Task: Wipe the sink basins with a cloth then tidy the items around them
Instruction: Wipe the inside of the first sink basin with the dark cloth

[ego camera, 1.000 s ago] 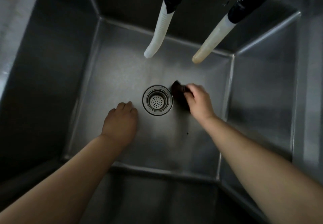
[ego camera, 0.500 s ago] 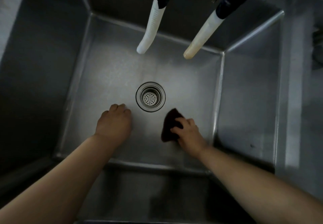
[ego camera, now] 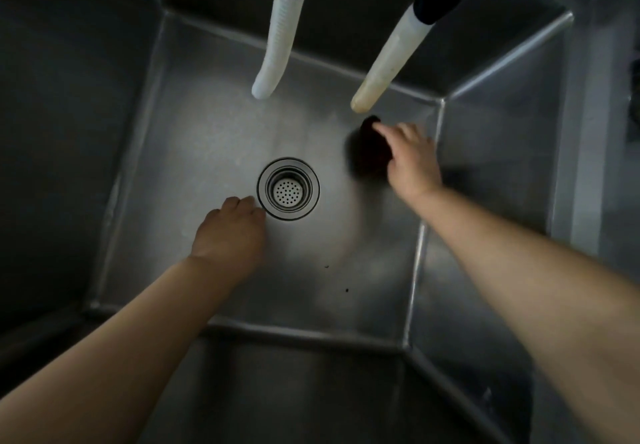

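Observation:
I look down into a deep steel sink basin (ego camera: pixel 207 124) with a round drain strainer (ego camera: pixel 288 189) in its floor. My right hand (ego camera: pixel 410 163) holds a dark cloth (ego camera: pixel 367 152) against the basin floor, right of the drain and near the right wall, just under the yellowed hose; both hand and cloth are blurred by motion. The fingers of my left hand (ego camera: pixel 230 232) rest on the basin floor just left of the drain, and it holds nothing.
Two pale ribbed hoses hang from black fittings over the back of the basin, a white hose (ego camera: pixel 277 52) and a yellowed hose (ego camera: pixel 384 69). Two small dark specks (ego camera: pixel 346 290) lie on the floor front right. The steel rim (ego camera: pixel 588 131) runs along the right.
My right hand swept the cloth from beside the drain toward me, then away to the basin's far right. My left hand has stayed beside the drain.

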Action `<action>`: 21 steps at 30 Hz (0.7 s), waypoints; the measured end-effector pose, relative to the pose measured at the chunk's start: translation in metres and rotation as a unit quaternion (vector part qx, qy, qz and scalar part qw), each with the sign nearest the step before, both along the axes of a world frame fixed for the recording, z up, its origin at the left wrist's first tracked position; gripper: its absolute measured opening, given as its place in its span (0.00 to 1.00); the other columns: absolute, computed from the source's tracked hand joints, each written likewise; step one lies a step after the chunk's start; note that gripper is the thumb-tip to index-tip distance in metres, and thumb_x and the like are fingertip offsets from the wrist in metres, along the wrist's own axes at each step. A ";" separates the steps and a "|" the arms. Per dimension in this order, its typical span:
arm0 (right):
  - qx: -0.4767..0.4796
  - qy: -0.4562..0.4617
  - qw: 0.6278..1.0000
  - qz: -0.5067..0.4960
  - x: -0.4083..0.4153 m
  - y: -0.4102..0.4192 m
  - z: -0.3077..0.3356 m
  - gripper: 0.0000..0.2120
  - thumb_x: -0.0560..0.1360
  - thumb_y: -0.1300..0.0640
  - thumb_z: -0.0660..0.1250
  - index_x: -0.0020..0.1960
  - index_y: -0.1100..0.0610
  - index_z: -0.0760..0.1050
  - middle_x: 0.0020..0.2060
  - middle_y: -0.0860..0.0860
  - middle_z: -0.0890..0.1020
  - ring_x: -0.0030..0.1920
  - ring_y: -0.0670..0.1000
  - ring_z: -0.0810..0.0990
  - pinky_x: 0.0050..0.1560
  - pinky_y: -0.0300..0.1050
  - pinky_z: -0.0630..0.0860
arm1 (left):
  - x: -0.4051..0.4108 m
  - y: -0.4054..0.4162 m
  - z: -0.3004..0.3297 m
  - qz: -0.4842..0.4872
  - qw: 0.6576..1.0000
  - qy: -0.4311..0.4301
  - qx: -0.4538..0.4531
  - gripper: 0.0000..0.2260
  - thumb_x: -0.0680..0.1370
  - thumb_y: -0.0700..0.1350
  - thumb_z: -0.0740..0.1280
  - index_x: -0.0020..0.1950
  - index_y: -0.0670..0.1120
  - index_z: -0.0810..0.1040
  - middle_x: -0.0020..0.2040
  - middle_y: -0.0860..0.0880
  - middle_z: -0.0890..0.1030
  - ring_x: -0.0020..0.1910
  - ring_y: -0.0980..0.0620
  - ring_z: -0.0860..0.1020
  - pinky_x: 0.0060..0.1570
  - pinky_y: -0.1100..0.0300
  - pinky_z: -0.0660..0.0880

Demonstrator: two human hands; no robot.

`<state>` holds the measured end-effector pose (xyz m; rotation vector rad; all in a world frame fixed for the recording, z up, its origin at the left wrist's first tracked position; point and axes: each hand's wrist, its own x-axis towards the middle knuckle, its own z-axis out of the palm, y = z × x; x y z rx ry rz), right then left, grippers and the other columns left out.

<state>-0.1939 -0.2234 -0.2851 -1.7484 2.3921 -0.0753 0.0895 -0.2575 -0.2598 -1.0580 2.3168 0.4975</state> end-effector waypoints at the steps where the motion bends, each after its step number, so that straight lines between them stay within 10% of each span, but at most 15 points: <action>1: 0.011 0.039 0.999 0.003 -0.011 -0.010 0.000 0.32 0.66 0.71 0.62 0.68 0.53 0.70 0.57 0.57 0.75 0.59 0.61 0.71 0.59 0.54 0.66 | -0.003 0.000 -0.001 0.003 1.000 0.003 0.000 0.18 0.79 0.45 0.58 0.69 0.44 0.67 0.72 0.45 0.64 0.69 0.45 0.63 0.61 0.53 0.66; 8: 0.229 0.019 0.973 -0.027 -0.069 -0.038 -0.024 0.32 0.77 0.64 0.58 0.76 0.46 0.53 0.75 0.57 0.56 0.74 0.60 0.53 0.74 0.51 0.53 | -0.017 -0.006 0.000 0.009 1.000 0.016 -0.008 0.20 0.79 0.47 0.58 0.70 0.45 0.65 0.73 0.47 0.62 0.70 0.46 0.61 0.63 0.53 0.65; 12: 0.196 0.001 0.978 -0.067 -0.054 -0.013 -0.031 0.30 0.78 0.65 0.54 0.76 0.46 0.52 0.76 0.55 0.51 0.76 0.56 0.47 0.74 0.50 0.51 | -0.020 -0.008 0.001 0.019 1.000 0.004 -0.001 0.20 0.79 0.47 0.57 0.70 0.45 0.65 0.73 0.47 0.62 0.71 0.46 0.61 0.63 0.53 0.65; 17: 0.236 0.088 0.965 -0.066 -0.006 0.029 -0.023 0.25 0.80 0.62 0.48 0.76 0.51 0.53 0.70 0.62 0.61 0.72 0.62 0.58 0.69 0.55 0.62 | -0.021 -0.003 0.008 0.022 1.000 0.012 0.011 0.19 0.79 0.46 0.57 0.70 0.45 0.66 0.72 0.47 0.64 0.70 0.46 0.62 0.61 0.53 0.66; 21: 0.304 0.167 0.938 -0.017 0.036 0.066 -0.016 0.29 0.70 0.64 0.45 0.66 0.53 0.71 0.50 0.62 0.78 0.43 0.61 0.78 0.47 0.53 0.74 | -0.013 -0.001 0.016 0.017 1.000 0.016 0.013 0.18 0.79 0.45 0.58 0.69 0.45 0.68 0.71 0.47 0.65 0.69 0.46 0.63 0.61 0.53 0.67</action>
